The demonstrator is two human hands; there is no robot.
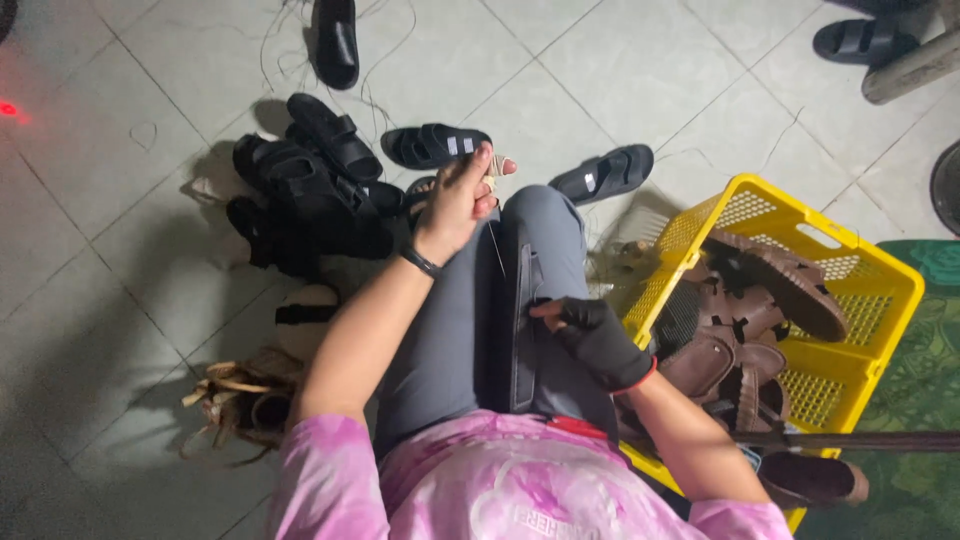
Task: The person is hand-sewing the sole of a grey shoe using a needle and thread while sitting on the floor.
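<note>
Sandal (520, 320), black, long and narrow, lying lengthwise on the person's lap along the grey trouser leg (450, 330), sole edge up.

Right hand (592, 335): in a black fingerless glove, fingers closed on the sandal's right edge at about its middle, pressing it against the thigh.

Left hand (462, 200): bare, black band at the wrist, raised above the knee, fingers pinched narrow around a thin thread (497, 248) that runs down toward the sandal. Whether a needle is held there cannot be told.

Heap of black sandals (305, 190): piled on the tiled floor (100, 250), just left of the knee, straps tangled.

Loose black sandals: one with pale strap marks (435, 146) just beyond the left hand; one (603, 174) to the right of the knee; one (336, 42) at the top edge; one (868, 40) at the top right corner.

Yellow crate (800, 215): plastic, mesh-walled, on the floor touching the person's right side; holds brown sandals (760, 320), stacked unevenly, one resting across the rim.

Brown shoe (812, 480): on the floor, just below the crate.

Bundle of pale straw-like scraps (235, 395): on the floor by the left elbow.

Green mat (915, 400): at the right edge, beside the crate.
</note>
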